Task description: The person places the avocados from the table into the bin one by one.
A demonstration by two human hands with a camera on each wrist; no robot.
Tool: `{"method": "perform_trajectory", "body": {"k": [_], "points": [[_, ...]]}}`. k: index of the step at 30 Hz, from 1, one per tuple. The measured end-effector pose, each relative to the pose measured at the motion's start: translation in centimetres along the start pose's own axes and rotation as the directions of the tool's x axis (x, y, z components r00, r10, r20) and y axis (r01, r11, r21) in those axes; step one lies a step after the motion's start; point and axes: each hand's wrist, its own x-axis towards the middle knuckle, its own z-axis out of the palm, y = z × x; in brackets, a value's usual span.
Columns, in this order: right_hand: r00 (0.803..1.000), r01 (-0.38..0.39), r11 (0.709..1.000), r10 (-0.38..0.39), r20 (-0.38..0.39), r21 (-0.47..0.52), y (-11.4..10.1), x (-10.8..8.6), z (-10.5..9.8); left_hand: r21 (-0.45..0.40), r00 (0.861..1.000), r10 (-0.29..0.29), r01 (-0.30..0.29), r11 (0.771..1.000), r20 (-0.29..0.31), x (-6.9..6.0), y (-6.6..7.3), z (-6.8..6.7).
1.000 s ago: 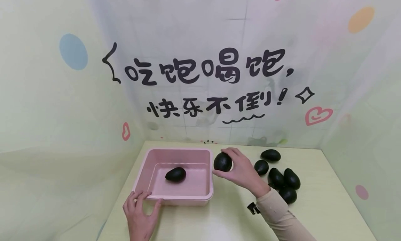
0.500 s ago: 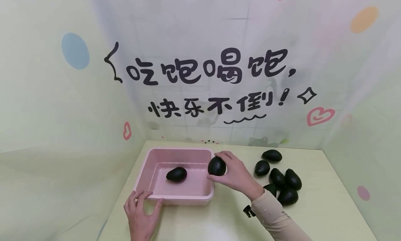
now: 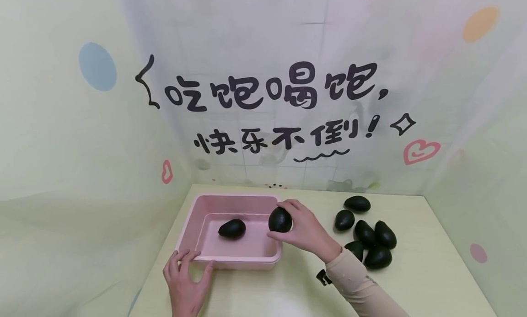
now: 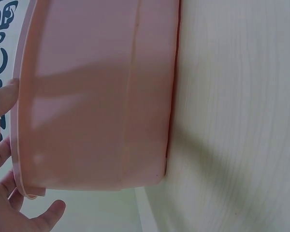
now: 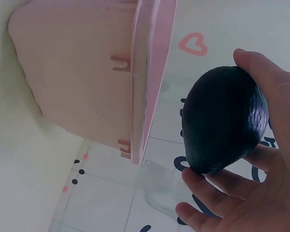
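Note:
My right hand [image 3: 304, 228] grips a dark avocado [image 3: 280, 220] between thumb and fingers, over the right rim of a pink plastic bin [image 3: 230, 260]. In the right wrist view the avocado [image 5: 222, 121] is in the fingers, apart from the bin's outer wall [image 5: 82, 72]. Another avocado [image 3: 232, 229] lies on its side inside the bin. At the bin's front left corner, my left hand [image 3: 185, 278] holds the rim, thumb at the front and fingers over the edge. The left wrist view shows the bin's wall [image 4: 96, 106] and part of that hand [image 4: 9, 203].
Several more avocados [image 3: 378, 257] lie on the pale wooden table [image 3: 428, 271], right of the bin. One of them [image 3: 355, 250] is partly covered by the right forearm. Printed cloth walls [image 3: 263, 47] with lettering stand behind and at both sides.
The right hand has carried its avocado leftward, from beside the bin to over its right rim. The left hand stays at the front left corner.

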Motion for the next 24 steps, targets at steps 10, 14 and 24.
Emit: {"method": "perform_trajectory", "body": {"k": [10, 14, 24], "points": [[0.998, 0.061, 0.998, -0.06, 0.029, -0.015, -0.2, 0.5, 0.9, -0.002, 1.0, 0.028, -0.028, 1.0, -0.015, 0.1, -0.3, 0.1], [0.996, 0.076, 0.997, -0.075, 0.044, -0.026, -0.2, 0.6, 1.3, 0.003, 1.0, 0.024, -0.024, 1.0, -0.006, 0.1, -0.4, 0.1], [0.992, 0.096, 0.994, -0.091, 0.085, -0.054, -0.5, 1.1, 2.6, 0.009, 1.0, 0.015, -0.015, 1.0, -0.005, 0.1, -0.3, 0.1]]}}
